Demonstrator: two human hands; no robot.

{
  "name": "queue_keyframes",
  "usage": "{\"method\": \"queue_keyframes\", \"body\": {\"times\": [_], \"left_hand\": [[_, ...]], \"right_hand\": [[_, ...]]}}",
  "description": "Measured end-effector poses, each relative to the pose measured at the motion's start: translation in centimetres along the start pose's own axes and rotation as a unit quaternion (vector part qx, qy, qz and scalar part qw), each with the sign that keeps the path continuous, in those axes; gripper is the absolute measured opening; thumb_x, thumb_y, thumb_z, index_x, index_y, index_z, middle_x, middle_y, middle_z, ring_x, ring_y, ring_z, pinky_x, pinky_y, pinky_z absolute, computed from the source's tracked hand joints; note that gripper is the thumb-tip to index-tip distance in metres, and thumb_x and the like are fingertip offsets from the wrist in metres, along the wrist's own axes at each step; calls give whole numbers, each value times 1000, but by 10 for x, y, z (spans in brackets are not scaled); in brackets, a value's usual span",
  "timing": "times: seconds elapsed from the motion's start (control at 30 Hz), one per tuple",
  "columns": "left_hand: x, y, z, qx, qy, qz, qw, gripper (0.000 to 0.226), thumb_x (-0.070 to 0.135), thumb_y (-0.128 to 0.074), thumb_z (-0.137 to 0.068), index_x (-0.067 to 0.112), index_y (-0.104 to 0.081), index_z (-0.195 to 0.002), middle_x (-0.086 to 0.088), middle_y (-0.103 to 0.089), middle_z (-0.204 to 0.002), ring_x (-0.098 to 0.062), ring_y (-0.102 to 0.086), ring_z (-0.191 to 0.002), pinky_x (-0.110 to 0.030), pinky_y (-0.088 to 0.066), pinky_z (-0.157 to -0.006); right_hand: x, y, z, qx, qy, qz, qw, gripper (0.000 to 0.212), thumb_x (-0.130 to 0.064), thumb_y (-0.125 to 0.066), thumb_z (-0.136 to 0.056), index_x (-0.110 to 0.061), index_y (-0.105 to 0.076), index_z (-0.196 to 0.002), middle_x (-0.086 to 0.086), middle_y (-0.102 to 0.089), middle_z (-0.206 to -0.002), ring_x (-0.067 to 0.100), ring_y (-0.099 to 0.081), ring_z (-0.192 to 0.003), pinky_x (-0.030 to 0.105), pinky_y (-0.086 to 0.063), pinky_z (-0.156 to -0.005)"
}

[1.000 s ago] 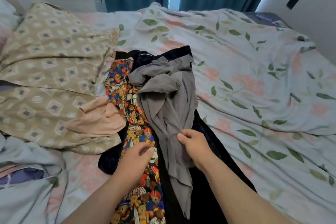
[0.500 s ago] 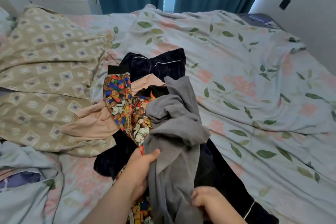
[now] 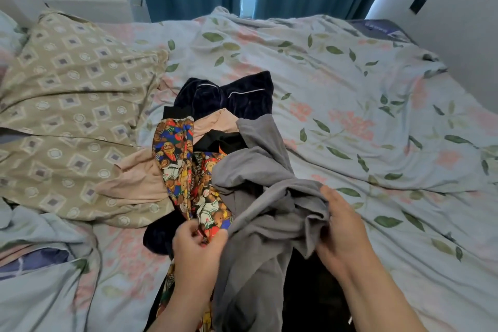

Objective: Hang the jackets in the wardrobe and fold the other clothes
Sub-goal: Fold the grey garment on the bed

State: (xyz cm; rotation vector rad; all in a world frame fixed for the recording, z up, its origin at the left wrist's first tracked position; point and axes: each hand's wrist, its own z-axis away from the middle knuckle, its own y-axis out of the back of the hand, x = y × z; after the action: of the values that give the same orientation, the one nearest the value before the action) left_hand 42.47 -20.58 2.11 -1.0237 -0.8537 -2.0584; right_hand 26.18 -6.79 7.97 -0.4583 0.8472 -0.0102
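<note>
- Grey jersey fills my grip: the grey garment (image 3: 258, 197) hangs bunched between both hands, raised just off the pile at the near side of the bed (image 3: 377, 121).
- My left hand (image 3: 198, 248) has its fingers curled over one edge of it. My right hand (image 3: 342, 226) clutches a wad of the other side, thumb on top. I judge it is held apart like this to spread it and find its shape before folding.
- Under it lie the bear-print piece (image 3: 173, 153), a peach cloth (image 3: 137, 180), a black cloth (image 3: 218, 140) and a navy piece (image 3: 223, 94) with pale piping. They all overlap, and none is sorted yet.
- A tan quilt (image 3: 67, 105) sits to the left, touching the peach cloth.
- I cannot tell whether the grey garment is a shirt or trousers. Folds hide any collar, sleeves or legs, and its lower end runs out of the bottom of the view.
- My left fingers are blurred and lie right against the bear-print piece, so I cannot say whether they pinch that cloth too.
- Which pieces count as jackets I cannot tell, and no wardrobe or hanger is in view.
- Dark cloth below my right wrist is cut off at the edge of the view.
</note>
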Motion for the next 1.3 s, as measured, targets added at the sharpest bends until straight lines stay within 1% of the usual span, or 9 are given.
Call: {"method": "queue_keyframes", "body": {"times": [0.17, 0.37, 0.47, 0.57, 0.67, 0.8, 0.9, 1.0, 1.3], "left_hand": [[54, -11, 38, -349, -90, -122, 925, 50, 51, -77, -64, 44, -63, -111, 25, -69, -106, 7, -65, -96, -24, -55, -84], [79, -7, 88, -370, -106, -217, 897, 14, 13, -71, -78, 24, -69, -85, 4, -66, -96, -10, -62, -91, -33, -50, -87], [111, 1, 113, -294, -62, -65, 952, 37, 3, -62, -68, 30, -57, -92, 3, -62, -100, -5, -60, -87, -23, -47, -69], [161, 7, 118, -156, -112, -26, 981, 69, 5, -74, -76, 30, -39, -130, 7, -43, -131, -5, -50, -114, -15, -43, -85], [203, 9, 127, -235, -126, -80, 960, 108, 23, -88, -70, 29, -21, -154, 11, -34, -144, -10, -41, -131, -25, -38, -103], [229, -16, 170, -435, -22, 17, 900, 23, 15, -63, -94, 18, -63, -118, -10, -71, -117, -16, -73, -93, -23, -57, -67], [266, -23, 194, -436, 44, 165, 884, 23, 7, -53, -97, 16, -68, -111, -21, -73, -99, -34, -72, -87, -51, -57, -86], [327, -15, 202, -408, 24, 253, 877, 33, 4, -51, -95, 23, -73, -79, -14, -66, -72, -25, -68, -63, -41, -59, -66], [500, 15, 261, -369, -190, 257, 873, 21, 11, -47, -101, 18, -58, -84, -1, -66, -67, -12, -65, -60, -24, -55, -55]], "right_hand": [[-47, -11, 55, -15, -28, -56, 998, 39, -30, -61, -85, 0, -73, -107, 25, -72, -105, 35, -73, -93, 46, -62, -76], [-133, -27, 130, -53, 15, -47, 997, 46, -42, -61, -83, -1, -75, -99, 22, -71, -105, 34, -69, -95, 49, -54, -92], [-179, -27, 183, -124, 15, -8, 992, 53, -46, -85, -62, 0, -79, -86, 21, -74, -91, 33, -74, -81, 43, -61, -69], [-220, -30, 241, -197, 70, 4, 978, 58, -28, -100, -30, -3, -79, -78, 17, -74, -76, 29, -74, -69, 38, -60, -61], [-260, -40, 300, -267, 128, 39, 954, 43, -26, -93, -47, -6, -78, -82, 14, -73, -76, 25, -73, -69, 34, -60, -67], [-306, -40, 360, -320, 188, 74, 926, 27, -11, -55, -91, 10, -64, -107, 27, -70, -99, 36, -69, -95, 39, -54, -88], [-328, -25, 400, -264, 198, 104, 938, 31, -16, -70, -80, 8, -67, -99, 29, -69, -90, 38, -70, -85, 43, -57, -79], [-336, 9, 427, -186, 214, 166, 945, 43, -23, -90, -47, -3, -74, -81, 20, -68, -73, 32, -69, -66, 39, -59, -62], [-375, 37, 444, 74, 288, 155, 942, 29, -8, -58, -84, 2, -71, -108, 24, -72, -104, 32, -70, -86, 38, -60, -77]]}}
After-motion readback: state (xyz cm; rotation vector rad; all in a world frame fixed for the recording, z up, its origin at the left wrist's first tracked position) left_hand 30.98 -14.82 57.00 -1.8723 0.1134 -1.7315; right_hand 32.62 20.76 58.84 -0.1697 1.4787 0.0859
